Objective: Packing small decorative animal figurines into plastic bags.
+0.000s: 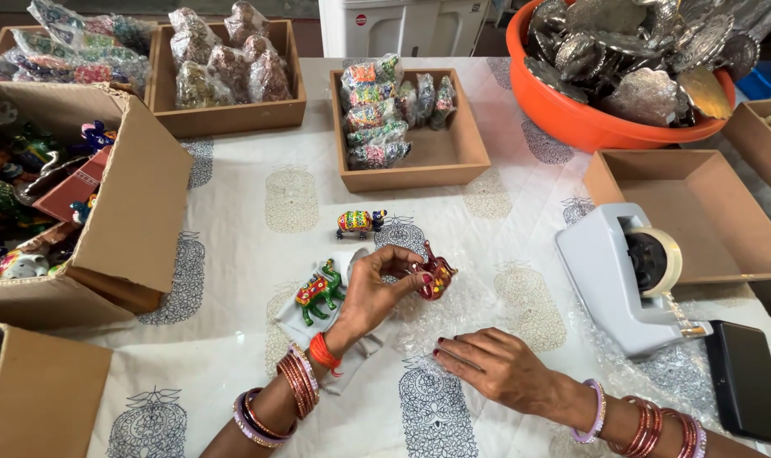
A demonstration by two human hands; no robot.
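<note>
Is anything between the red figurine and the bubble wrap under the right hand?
Nothing visible. The left hand holds the red figurine just above the bubble wrap, which the right hand presses flat.

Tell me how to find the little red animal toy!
Start at the grey tape dispenser on the patterned tablecloth and look to its left. There the left hand pinches a small red animal figurine over clear bubble wrap. The two figurines near it, green and multicoloured, lie unheld.

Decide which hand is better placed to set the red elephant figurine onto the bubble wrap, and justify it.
Left. The left hand already pinches the red elephant figurine just above the bubble wrap, while the right hand lies flat, pressing the sheet down.
</note>
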